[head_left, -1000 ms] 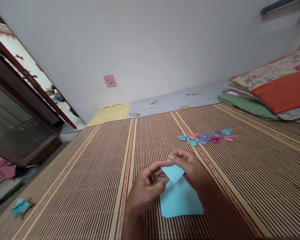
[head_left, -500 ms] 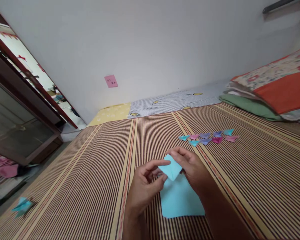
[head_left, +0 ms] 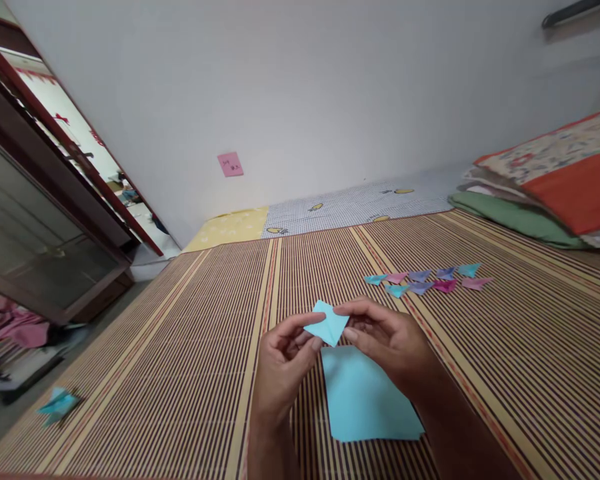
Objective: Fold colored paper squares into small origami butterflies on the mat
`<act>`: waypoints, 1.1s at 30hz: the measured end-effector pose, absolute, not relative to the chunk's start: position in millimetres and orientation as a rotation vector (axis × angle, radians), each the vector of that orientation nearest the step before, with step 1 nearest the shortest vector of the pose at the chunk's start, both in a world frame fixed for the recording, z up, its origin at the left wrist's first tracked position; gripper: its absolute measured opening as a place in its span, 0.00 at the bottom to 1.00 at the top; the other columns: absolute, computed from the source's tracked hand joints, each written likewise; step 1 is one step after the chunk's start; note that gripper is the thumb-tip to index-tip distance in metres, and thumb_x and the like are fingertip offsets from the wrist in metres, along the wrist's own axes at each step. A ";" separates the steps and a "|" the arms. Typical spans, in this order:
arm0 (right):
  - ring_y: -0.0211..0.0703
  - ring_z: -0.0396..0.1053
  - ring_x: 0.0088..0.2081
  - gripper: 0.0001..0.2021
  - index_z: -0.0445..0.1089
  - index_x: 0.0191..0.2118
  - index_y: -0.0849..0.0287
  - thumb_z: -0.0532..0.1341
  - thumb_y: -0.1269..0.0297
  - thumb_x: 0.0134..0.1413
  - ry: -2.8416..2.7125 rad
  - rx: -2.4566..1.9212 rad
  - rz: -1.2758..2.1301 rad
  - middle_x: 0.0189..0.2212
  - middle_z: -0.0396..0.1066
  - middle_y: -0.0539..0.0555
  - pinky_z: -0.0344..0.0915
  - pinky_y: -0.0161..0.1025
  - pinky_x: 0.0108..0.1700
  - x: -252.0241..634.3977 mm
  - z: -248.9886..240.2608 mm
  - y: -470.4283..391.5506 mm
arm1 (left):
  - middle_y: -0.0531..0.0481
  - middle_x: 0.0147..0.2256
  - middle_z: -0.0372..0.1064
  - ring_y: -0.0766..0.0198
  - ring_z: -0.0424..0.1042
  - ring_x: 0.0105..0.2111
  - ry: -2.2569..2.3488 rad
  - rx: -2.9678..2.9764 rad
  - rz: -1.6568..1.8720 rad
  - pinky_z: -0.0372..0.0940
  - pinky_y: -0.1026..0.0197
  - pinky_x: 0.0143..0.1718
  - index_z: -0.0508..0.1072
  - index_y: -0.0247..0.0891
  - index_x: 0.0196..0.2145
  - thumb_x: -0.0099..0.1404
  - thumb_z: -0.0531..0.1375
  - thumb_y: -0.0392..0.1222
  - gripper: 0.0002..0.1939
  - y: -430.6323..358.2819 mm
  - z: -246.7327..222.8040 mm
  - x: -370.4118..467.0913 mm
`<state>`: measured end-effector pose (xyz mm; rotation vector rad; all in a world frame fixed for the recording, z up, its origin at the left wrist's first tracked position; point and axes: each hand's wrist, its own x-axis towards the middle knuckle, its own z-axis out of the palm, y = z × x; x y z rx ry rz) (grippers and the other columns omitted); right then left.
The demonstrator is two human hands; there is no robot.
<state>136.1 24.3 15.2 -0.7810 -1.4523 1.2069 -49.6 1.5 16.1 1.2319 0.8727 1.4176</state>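
Note:
A small light-blue folded paper (head_left: 329, 325), diamond-shaped with a crease down its middle, is held up between both hands. My left hand (head_left: 290, 353) pinches its left corner between index finger and thumb. At the right corner, the thumb and index finger of my right hand (head_left: 390, 337) grip it. Below the hands, a stack of light-blue paper sheets (head_left: 370, 400) lies on the striped mat (head_left: 180, 360), its right side partly hidden by my right forearm.
Two rows of small folded papers (head_left: 421, 288) in blue, purple and pink lie on the mat beyond my right hand. Another blue folded paper (head_left: 59, 405) sits near the left edge. Folded bedding (head_left: 555, 193) is piled at the right, and a pink note (head_left: 231, 165) is on the wall.
My right hand has shifted its fingers from the top edge to the right corner of the folded paper. The whole view has swung slightly left.

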 end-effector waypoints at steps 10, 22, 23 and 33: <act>0.44 0.73 0.39 0.09 0.77 0.46 0.52 0.65 0.65 0.60 -1.577 -0.811 1.023 0.40 0.75 0.52 0.70 0.41 0.41 139.9 6.2 28.6 | 0.46 0.38 0.80 0.61 0.77 0.38 0.926 1.300 1.347 0.70 0.63 0.41 0.82 0.40 0.45 0.62 0.69 0.39 0.12 1.8 18.4 -52.1; 0.43 0.72 0.39 0.07 0.77 0.43 0.52 0.65 0.65 0.60 -1.581 -0.826 0.996 0.38 0.74 0.51 0.68 0.40 0.39 140.4 7.7 28.6 | 0.45 0.40 0.79 0.56 0.77 0.43 1.002 1.381 1.329 0.69 0.59 0.44 0.81 0.41 0.44 0.63 0.68 0.40 0.11 1.3 18.0 -52.3; 0.43 0.72 0.38 0.06 0.77 0.43 0.52 0.65 0.64 0.60 -1.573 -0.822 1.000 0.38 0.74 0.51 0.68 0.39 0.39 139.8 7.4 28.4 | 0.45 0.40 0.80 0.57 0.77 0.42 1.012 1.382 1.333 0.69 0.59 0.44 0.81 0.41 0.44 0.63 0.68 0.40 0.11 1.2 18.1 -52.0; 0.42 0.71 0.36 0.04 0.78 0.38 0.54 0.64 0.64 0.64 -1.532 -0.749 0.976 0.33 0.73 0.51 0.67 0.39 0.38 126.7 12.5 23.0 | 0.47 0.39 0.82 0.57 0.78 0.42 1.039 1.438 1.412 0.69 0.59 0.47 0.85 0.43 0.40 0.64 0.67 0.40 0.07 2.2 21.0 -50.5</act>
